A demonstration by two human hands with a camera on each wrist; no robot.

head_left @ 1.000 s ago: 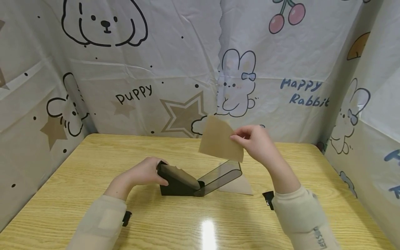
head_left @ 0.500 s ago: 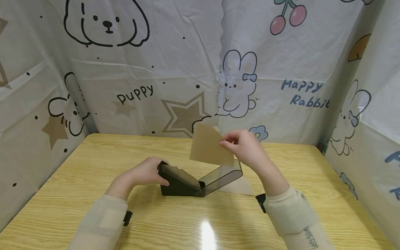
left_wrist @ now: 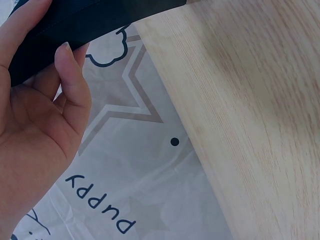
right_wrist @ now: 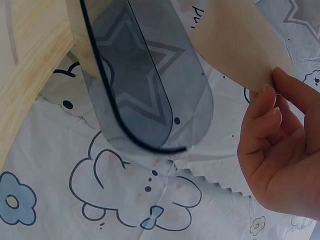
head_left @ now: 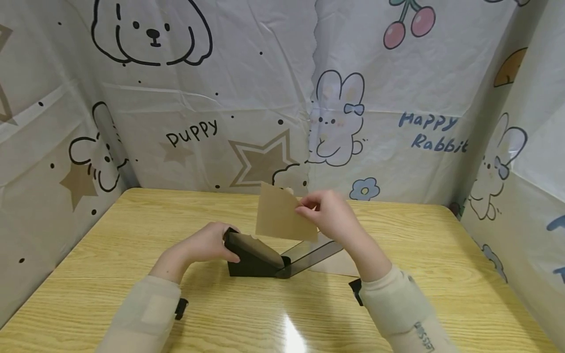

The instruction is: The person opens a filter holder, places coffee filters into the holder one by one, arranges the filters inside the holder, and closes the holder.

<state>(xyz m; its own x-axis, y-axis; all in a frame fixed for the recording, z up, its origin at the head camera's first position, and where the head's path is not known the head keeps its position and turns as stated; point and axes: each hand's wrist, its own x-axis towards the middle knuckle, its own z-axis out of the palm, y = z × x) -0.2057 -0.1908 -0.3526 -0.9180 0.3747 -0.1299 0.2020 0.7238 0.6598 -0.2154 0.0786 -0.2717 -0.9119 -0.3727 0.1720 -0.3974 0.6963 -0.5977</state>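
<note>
My left hand [head_left: 200,245] grips the rear end of a black filter holder [head_left: 249,264], thumb on the near side. In the left wrist view, fingers curl around that dark box [left_wrist: 100,25]. The smoky transparent lid [head_left: 315,257] is swung open toward the right. Brown paper [head_left: 251,245] shows inside the holder. Thumb and fingertips of my right hand [head_left: 331,213] pinch a tan paper coffee filter [head_left: 280,215] by its right edge, above the hinge and lid. In the right wrist view, the filter [right_wrist: 240,45] hangs apart from the lid [right_wrist: 145,100].
A pale piece of paper [head_left: 337,264] lies on the wooden table [head_left: 243,318], partly hidden behind the lid and right forearm. A printed cloth [head_left: 247,88] stands along the back and both sides. Black straps show at both wrists.
My right hand has moved left and slightly down with the coffee filter, bringing it closer to the holder. My left hand and the holder have stayed in place.
</note>
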